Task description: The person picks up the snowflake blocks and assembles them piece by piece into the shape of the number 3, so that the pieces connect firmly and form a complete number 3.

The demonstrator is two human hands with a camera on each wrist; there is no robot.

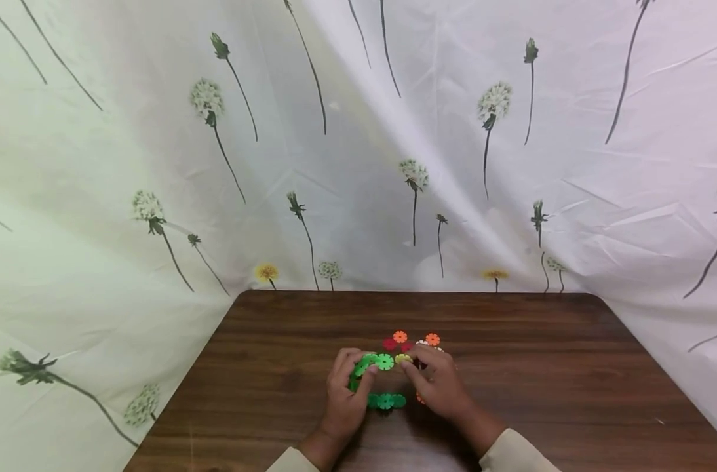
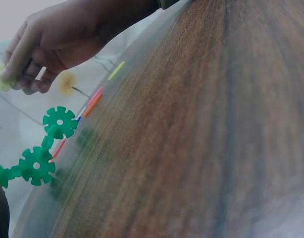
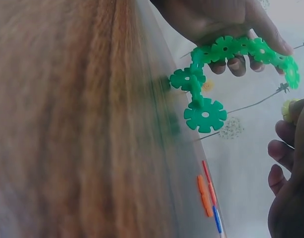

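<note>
A curved chain of green flower-shaped interlocking discs [image 1: 385, 362] is in my left hand [image 1: 345, 396], gripped between thumb and fingers. Its darker green end [image 3: 205, 115] hangs toward the tabletop in the right wrist view. My right hand [image 1: 444, 387] pinches a yellow flower-shaped disc [image 1: 402, 358] between thumb and fingertips. That yellow disc is close to the chain's light green end [image 3: 292, 72], with a small gap between them. In the left wrist view the right hand [image 2: 63, 37] appears above the green chain [image 2: 37, 166].
Loose discs lie on the dark wooden table [image 1: 276, 354] beyond the hands, among them orange [image 1: 400, 336], red [image 1: 389, 343] and white ones. An orange disc [image 1: 420, 398] lies near the right wrist. A pale flower-printed cloth [image 1: 358, 164] hangs behind the table's far edge.
</note>
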